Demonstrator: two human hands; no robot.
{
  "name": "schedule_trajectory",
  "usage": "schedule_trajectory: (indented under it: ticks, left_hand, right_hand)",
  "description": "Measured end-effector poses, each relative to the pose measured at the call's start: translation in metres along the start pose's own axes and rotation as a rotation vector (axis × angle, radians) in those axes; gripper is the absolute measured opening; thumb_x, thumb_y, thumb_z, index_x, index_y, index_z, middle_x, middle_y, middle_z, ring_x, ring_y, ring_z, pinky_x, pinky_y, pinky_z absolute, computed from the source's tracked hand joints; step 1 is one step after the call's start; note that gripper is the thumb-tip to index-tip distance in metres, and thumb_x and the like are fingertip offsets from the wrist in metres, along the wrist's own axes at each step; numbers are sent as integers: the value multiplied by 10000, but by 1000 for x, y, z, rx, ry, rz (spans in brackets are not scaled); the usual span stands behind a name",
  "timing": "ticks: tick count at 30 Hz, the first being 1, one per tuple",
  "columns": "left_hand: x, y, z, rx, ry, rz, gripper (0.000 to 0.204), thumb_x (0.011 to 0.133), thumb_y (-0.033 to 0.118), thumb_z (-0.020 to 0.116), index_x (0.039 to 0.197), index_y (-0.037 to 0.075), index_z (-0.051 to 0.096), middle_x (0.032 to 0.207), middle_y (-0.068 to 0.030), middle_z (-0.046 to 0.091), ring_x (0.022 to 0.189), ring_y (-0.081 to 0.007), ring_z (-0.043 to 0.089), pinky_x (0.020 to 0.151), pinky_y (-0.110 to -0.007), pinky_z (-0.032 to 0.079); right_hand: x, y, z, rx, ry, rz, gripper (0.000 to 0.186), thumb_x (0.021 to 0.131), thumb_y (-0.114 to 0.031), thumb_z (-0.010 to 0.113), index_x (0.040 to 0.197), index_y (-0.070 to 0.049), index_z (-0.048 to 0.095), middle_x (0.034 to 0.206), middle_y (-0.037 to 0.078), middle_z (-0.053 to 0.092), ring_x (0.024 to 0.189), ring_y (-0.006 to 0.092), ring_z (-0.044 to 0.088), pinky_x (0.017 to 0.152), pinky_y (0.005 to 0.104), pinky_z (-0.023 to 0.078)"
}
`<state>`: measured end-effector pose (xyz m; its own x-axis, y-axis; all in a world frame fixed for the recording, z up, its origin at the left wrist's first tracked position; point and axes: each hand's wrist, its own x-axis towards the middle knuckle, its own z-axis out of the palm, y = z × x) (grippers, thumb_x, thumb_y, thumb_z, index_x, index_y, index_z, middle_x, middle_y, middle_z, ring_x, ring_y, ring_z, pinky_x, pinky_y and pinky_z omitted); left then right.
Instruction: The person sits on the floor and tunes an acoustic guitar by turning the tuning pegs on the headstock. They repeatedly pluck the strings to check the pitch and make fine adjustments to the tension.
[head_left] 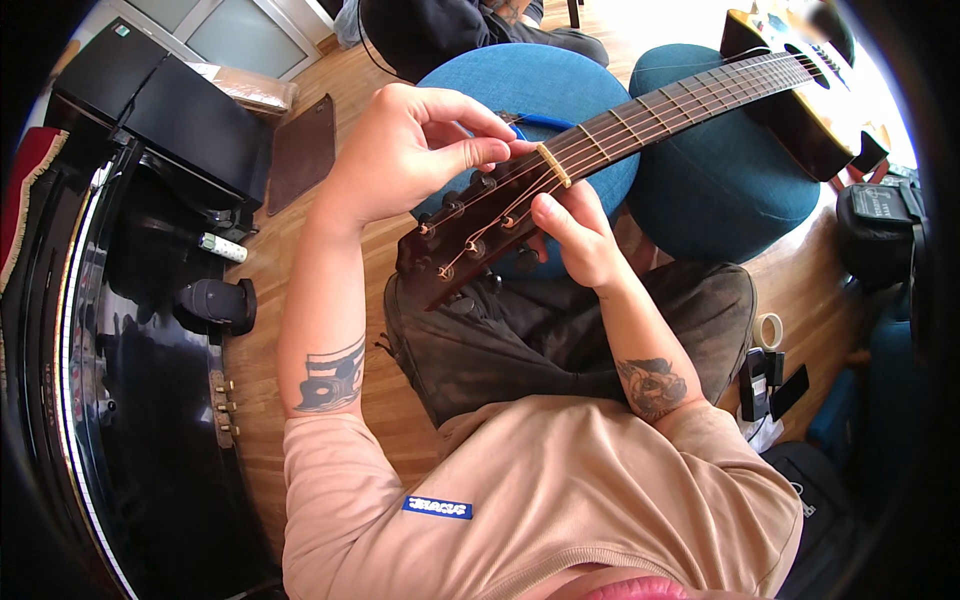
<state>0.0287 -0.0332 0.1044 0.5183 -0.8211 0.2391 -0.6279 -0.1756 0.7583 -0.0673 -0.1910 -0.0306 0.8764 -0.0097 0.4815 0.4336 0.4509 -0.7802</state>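
Observation:
An acoustic guitar lies across two blue stools, its dark neck [665, 112] running from the upper right down to the dark headstock [470, 225] above my lap. Bronze-coloured strings wind round several tuning posts. My left hand [400, 150] comes over the headstock from the left, thumb and fingers pinched together beside the pale nut [553, 166]. What lies between its fingertips is too small to make out. A slim blue thing [550, 122] shows just beyond them. From below, my right hand [582, 235] grips the neck near the nut, thumb along its near edge and other fingers mostly hidden behind.
The nearer stool [540, 75] and second stool [720, 205] carry the guitar [825, 90]. Black piano [140, 350] on the left, with a dark cap [213, 300]. A tape roll [768, 331] and a black case lie on the right. Another person [440, 35] sits beyond.

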Motion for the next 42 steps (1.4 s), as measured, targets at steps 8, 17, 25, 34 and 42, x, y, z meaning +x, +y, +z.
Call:
schedule_trajectory:
  ticks: [8,17,25,34,42]
  left_hand:
    - [4,-17,-3,-233,-90,114,321,807,-93,725,1120,-24,708,1022,-104,707,957,-183,714,855,-285,586]
    - [17,-25,10,-144,-19,69,307,794,-48,768,1095,-30,710,993,-116,708,958,-213,720,753,-293,626]
    - [5,-29,2,-305,93,-14,365,866,22,721,1218,-33,639,1048,-132,685,845,-159,704,726,-285,604]
    - [-16,-19,-1,-8,-87,-96,118,876,103,742,964,28,721,884,-9,675,809,-71,621,707,-222,507]
    - [-7,-18,0,-23,-147,-26,44,908,94,697,890,55,689,847,20,658,774,-57,594,629,-221,456]
  right_hand:
    - [0,-3,0,-11,-6,-3,583,997,-263,564,1472,-5,346,1165,84,591,750,63,541,506,193,409]
    - [-5,0,-3,-34,29,0,598,1000,-272,563,1476,-7,316,1159,91,598,771,75,562,503,194,422]
    - [-2,-1,-2,-8,-18,14,599,988,-267,572,1469,4,340,1156,82,603,787,63,558,512,186,417]
    - [-4,0,-6,-9,-13,12,613,985,-260,587,1478,-2,331,1131,51,604,789,68,555,515,193,419]
    - [-6,6,-6,-52,11,30,638,981,-294,589,1485,-10,321,1131,56,606,814,79,570,526,200,438]
